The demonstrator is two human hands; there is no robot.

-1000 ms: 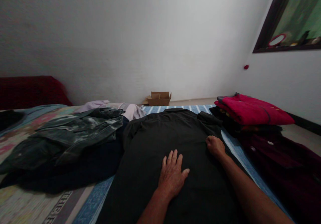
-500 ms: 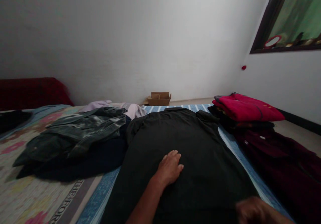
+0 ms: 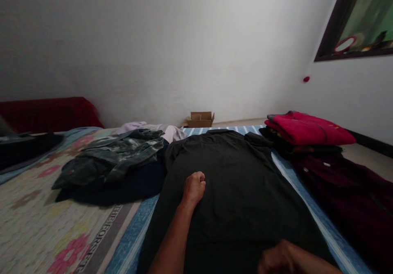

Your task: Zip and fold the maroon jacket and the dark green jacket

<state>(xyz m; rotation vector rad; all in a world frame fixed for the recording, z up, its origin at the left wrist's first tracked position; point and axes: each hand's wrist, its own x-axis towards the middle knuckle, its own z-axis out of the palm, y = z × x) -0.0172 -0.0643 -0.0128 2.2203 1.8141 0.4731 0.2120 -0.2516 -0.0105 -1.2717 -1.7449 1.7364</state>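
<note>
A dark shirt lies spread flat, its collar at the far end and its hem toward me. My left hand rests on the left middle of the shirt with its fingers curled into a fist. Whether any cloth is caught inside the fist is hidden. Over the lower right part of the shirt, near the hem, my right hand is bent inward and smeared by motion. Its fingers are dark and cut by the lower frame edge, so what they hold cannot be made out.
Left of the shirt lies a heap of grey-green and navy clothes on a floral bedspread. To the right, a folded pink garment tops a stack beside a maroon garment. A cardboard box stands by the wall.
My left hand has closed from loosely spread fingers into a fist and shifted slightly left and away from me. My right hand has moved left along the hem. The view has turned slightly left.
</note>
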